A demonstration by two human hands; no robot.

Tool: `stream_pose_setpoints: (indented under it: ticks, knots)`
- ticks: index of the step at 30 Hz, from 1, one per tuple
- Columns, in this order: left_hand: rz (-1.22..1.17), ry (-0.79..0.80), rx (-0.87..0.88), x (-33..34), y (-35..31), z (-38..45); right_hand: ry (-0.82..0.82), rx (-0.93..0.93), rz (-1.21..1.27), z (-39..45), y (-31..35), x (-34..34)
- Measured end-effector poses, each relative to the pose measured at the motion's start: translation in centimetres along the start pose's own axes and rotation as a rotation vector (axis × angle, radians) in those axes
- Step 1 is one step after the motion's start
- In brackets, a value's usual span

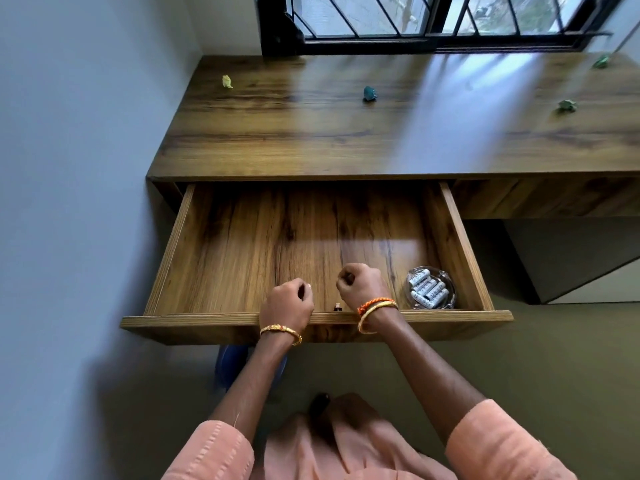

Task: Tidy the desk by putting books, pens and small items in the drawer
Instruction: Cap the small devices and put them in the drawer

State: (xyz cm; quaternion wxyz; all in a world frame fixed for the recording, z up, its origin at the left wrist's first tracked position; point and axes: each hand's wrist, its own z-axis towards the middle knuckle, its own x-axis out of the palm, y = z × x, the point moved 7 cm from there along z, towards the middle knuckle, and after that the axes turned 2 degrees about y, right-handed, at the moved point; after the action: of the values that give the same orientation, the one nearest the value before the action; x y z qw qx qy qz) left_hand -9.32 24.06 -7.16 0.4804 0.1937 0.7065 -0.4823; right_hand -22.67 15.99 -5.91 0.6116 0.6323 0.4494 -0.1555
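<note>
A: From the head view, where are the hands?

B: Both are over the front part of the open drawer [242, 244]. The left hand [287, 304] lies over the drawer's front edge, fingers [304, 289] curled, nothing visible in them. The right hand [360, 284] is a raised fist just beside it, fingers closed; whether it holds anything, I cannot tell.

A: What lies in the drawer?

B: A clear glass dish [431, 288] of white batteries [427, 289] in the front right corner, just right of the right hand. A small dark item [337, 307] sits at the front edge between the wrists.

A: And the desk [381, 133]?

B: Four crumpled paper bits, well apart: yellow [227, 81], blue [370, 93], green [567, 106], and another green [601, 61] by the window [433, 19].
</note>
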Motion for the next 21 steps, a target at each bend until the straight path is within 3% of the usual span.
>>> stream_pose_setpoints:
  ticks: [3,6,9,17,21]
  knots:
    - [0.046,-0.221,0.140,-0.5,-0.7,-1.5,-0.170,-0.106,-0.150,-2.3,-0.8,0.2]
    - [0.163,-0.303,0.206,0.1,-1.1,-2.6,-0.372,-0.177,-0.356,-3.8,-1.6,0.3]
    - [0.196,-0.375,0.252,0.1,-1.0,-2.7,-0.476,-0.264,-0.386,-4.3,-1.2,0.0]
    - [0.242,-0.432,0.284,0.2,-1.3,-1.1,-0.576,-0.364,-0.364,-3.2,-0.6,-0.2]
    - [0.242,-0.417,0.319,0.3,-1.8,1.5,-0.511,-0.443,-0.400,-0.8,-0.3,0.0]
